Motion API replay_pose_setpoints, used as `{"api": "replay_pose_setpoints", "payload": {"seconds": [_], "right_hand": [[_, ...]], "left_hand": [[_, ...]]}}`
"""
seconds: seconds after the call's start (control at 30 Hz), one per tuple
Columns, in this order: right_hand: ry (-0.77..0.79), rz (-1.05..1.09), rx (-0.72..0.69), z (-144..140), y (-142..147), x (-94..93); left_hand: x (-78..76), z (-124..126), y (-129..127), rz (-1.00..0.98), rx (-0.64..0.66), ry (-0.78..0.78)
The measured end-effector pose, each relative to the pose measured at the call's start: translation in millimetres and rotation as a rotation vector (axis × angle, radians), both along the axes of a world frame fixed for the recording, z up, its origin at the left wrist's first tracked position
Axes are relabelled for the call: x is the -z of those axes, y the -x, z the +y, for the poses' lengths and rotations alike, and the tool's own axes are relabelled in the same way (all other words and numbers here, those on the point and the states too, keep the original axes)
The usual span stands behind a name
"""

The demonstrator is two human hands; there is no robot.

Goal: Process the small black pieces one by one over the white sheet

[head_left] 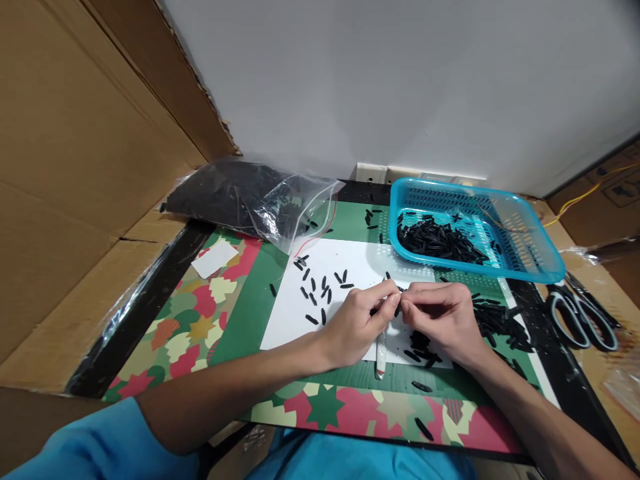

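Head view: left hand [357, 319] and right hand [443, 317] together pinch a black piece [398, 310], set back from the desk's [250, 313] front edge; the left edge lies farther off than the right; a blue basket [537, 260] crowds the back right corner.

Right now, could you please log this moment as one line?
left hand and right hand: fingertips pinched at small black piece; white paper: beneath hands; blue basket: holds black pieces

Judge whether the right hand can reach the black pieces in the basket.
Probably yes: the black pieces lie in an open-topped blue basket just beyond the right hand, with nothing tall between.
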State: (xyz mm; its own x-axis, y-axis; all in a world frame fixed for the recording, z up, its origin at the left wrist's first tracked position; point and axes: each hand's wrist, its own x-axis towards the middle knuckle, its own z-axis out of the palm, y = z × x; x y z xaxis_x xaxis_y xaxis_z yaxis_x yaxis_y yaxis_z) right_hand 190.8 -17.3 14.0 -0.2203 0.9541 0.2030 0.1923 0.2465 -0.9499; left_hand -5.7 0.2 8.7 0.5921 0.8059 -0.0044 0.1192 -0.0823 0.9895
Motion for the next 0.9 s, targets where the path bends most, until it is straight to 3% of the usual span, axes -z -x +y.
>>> {"api": "replay_pose_setpoints", "payload": {"seconds": [0.17, 0.5, 0.67, 0.77, 0.9], "right_hand": [[-0.134, -0.073, 0.049, -1.7, 5.6, -2.4], [-0.031, -0.12, -0.06, 3.2, 2.4, -5.1], [-0.218, -0.293, 0.021, 2.8, 5.5, -1.2], [-0.443, -0.463, 0.079, 4.0, 1.0, -1.4], [-0.743, -0.754, 0.355, 12.9, -20.2, -8.4]], "left_hand": [[1.0, -0.9, -1.2, -0.015, -0.04, -0.068], [3.4, 4.7, -4.4, -0.24, -0.141, 0.204], [2.5, 7.4, -4.5, -0.252, -0.133, 0.23], [-0.8, 7.6, -3.8, -0.228, -0.135, 0.233], [-5.3, 6.8, -3.0, -0.243, -0.146, 0.301]]}}
